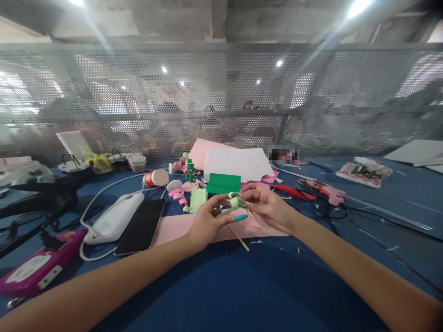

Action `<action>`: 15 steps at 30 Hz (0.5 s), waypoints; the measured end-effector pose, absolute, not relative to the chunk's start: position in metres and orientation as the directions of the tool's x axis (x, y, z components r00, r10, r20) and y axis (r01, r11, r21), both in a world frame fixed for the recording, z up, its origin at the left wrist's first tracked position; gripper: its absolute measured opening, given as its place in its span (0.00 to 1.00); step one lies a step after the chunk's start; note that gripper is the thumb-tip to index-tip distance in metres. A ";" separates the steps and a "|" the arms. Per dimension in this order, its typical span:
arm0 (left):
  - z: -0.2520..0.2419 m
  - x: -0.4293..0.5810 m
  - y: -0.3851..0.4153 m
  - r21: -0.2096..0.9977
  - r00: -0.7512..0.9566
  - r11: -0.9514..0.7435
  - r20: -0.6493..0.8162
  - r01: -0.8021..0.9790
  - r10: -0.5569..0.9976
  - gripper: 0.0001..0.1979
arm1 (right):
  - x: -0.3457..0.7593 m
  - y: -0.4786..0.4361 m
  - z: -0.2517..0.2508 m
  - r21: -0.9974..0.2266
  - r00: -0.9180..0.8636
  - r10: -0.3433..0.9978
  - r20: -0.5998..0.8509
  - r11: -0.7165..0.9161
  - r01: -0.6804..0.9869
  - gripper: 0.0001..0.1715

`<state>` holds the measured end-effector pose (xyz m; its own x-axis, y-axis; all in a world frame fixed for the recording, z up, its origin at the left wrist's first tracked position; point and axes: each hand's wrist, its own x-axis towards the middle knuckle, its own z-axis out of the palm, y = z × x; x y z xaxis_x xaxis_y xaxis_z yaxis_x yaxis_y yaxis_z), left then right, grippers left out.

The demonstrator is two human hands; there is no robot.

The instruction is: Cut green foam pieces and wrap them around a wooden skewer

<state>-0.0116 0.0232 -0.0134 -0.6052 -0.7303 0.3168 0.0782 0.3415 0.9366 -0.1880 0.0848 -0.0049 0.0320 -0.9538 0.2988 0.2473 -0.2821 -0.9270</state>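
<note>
A curled light green paper strip (234, 203) is held between both hands above the pink paper. My left hand (211, 216) pinches one end between thumb and fingers, and its thumbnail is long and turquoise. On the other side, my right hand (265, 207) has its fingertips closed on the strip near the loop. Below the hands, a thin wooden stick (242, 242) slants over the edge of the pink paper (176, 228). Just behind them lie a dark green paper piece (224, 183) and a light green paper piece (198, 199).
To the left are a black phone (141, 226), a white power bank (114, 216) with its cable and a magenta power strip (44, 263). At right lie a red-handled cutter (296, 191) and a pink glue gun (334, 194). White sheets (238, 163) lean before a perforated metal screen (221, 101).
</note>
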 end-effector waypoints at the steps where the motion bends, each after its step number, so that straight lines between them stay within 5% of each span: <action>1: -0.014 -0.012 0.022 0.933 -0.591 0.351 0.329 0.082 -0.737 0.25 | -0.188 0.085 -0.005 -0.929 0.038 -0.953 0.301 -0.283 0.239 0.21; 6: -0.018 -0.015 0.018 0.953 -0.560 0.276 0.299 0.126 -0.773 0.18 | -0.189 0.085 -0.008 -0.934 0.055 -0.954 0.296 -0.277 0.227 0.21; 15: 0.003 -0.014 0.023 0.957 -0.725 0.290 0.213 0.020 -0.655 0.19 | -0.191 0.083 -0.010 -0.935 0.090 -0.941 0.325 -0.305 0.182 0.23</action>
<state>-0.0137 0.0233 0.0033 -0.7247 -0.6551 0.2135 0.0200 0.2897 0.9569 -0.1907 0.0835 -0.0096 0.0901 -0.9414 0.3250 0.1815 -0.3053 -0.9348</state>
